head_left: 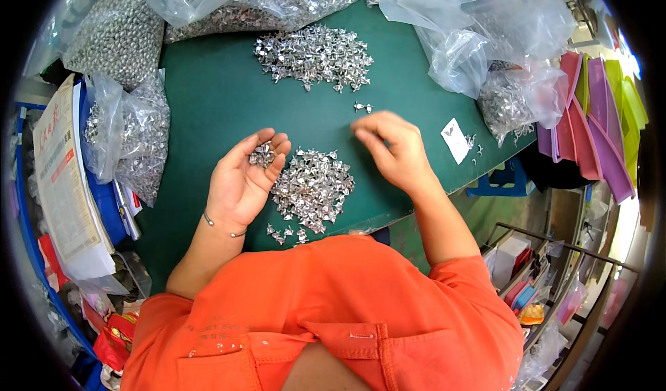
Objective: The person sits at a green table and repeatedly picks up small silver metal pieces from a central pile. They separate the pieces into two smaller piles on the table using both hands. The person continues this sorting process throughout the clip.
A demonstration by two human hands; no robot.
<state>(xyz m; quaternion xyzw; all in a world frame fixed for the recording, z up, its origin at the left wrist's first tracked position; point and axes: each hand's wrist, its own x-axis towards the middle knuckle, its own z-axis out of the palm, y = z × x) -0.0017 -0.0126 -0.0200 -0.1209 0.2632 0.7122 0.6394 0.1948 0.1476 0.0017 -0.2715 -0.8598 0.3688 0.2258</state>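
So the person in the orange shirt (333, 308) sits at a green bench (208, 99) covered in tiny silver metal parts. The left hand (244, 179) is palm up, cupped loosely around a small clump of the metal parts (262, 155), so that grip is a soft cradle rather than a clench. A thin bangle (222, 228) sits on that wrist. The right hand (388, 148) hovers palm down just past the near pile (311, 186), fingers curled in; can't tell if anything is pinched in that grip since the fingertips are hidden from this angle. A couple of loose parts (363, 106) lie just beyond the right hand, and a bigger far pile (316, 56) sits further back on the bench. Clear plastic bags (485, 23) are heaped at the far right edge, more bags stuffed with silver parts (132, 141) at the left. A small white paper slip (454, 140) lies to the right, near stacked pink and purple trays (590, 127).
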